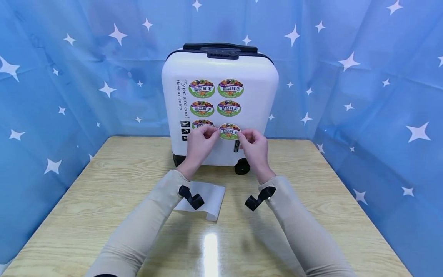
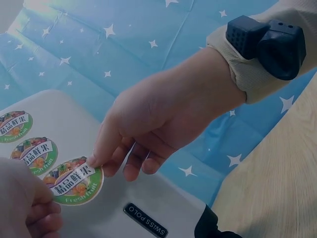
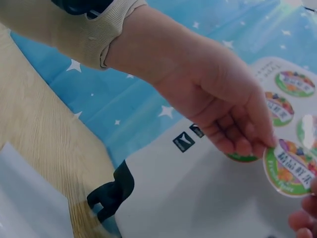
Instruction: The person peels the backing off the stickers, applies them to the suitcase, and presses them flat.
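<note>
An oval fruit sticker (image 1: 229,132) is stretched between both hands at the front of a white suitcase (image 1: 256,92). My left hand (image 1: 200,145) pinches its left edge between thumb and finger, partly covering another sticker (image 1: 202,123) behind it. My right hand (image 1: 255,149) pinches the opposite edge. In the left wrist view the sticker (image 2: 74,182) lies close to the suitcase face; whether it touches is unclear. The right wrist view has it (image 3: 290,167) gripped at both ends. Several matching stickers (image 1: 202,89) sit in two columns above and beside it.
White backing paper (image 1: 209,196) with a curled edge lies on the wooden table (image 1: 304,200), below the left forearm. The suitcase stands upright near a blue star-patterned curtain (image 1: 311,57). A black SWISS POLO badge (image 2: 146,220) is just below the held sticker.
</note>
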`<state>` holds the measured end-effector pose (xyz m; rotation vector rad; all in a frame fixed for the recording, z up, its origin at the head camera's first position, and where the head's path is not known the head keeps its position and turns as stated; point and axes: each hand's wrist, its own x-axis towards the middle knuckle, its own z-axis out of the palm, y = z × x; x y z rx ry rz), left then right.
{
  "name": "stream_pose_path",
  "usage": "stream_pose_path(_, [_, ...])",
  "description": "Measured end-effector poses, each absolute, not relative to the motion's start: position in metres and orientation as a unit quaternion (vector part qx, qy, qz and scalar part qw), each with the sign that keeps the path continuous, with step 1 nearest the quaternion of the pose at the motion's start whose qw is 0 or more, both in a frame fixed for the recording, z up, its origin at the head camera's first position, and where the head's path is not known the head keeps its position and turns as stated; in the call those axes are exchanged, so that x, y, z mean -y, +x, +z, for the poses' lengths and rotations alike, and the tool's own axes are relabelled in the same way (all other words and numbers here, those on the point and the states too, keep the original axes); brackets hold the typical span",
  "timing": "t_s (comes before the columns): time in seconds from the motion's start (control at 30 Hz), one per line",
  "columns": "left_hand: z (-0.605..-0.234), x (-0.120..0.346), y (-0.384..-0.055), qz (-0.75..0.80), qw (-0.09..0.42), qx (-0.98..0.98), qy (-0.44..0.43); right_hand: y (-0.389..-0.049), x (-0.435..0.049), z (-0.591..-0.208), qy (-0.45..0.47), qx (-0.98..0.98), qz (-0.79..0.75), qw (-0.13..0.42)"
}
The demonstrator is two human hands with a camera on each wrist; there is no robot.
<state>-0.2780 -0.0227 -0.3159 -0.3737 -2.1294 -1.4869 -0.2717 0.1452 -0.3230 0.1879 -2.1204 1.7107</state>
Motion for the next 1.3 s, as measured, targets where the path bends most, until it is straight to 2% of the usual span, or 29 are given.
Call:
stream_pose_path(0.43, [-0.311, 0.016, -0.284, -0.497, 0.298, 0.802, -0.142, -0.281, -0.145, -0.318, 0.075, 0.758, 0.613, 0.21])
stream_pose_path(0.7, [-0.31, 0.014, -0.287, -0.454, 0.315, 0.824, -0.126, -0.286, -0.138, -0.316, 0.076, 0.775, 0.581, 0.238])
stream_pose_path(1.3, [-0.313, 0.012, -0.294, -0.417, 0.328, 0.84, -0.116, -0.294, -0.133, -0.316, 0.039, 0.797, 0.539, 0.27])
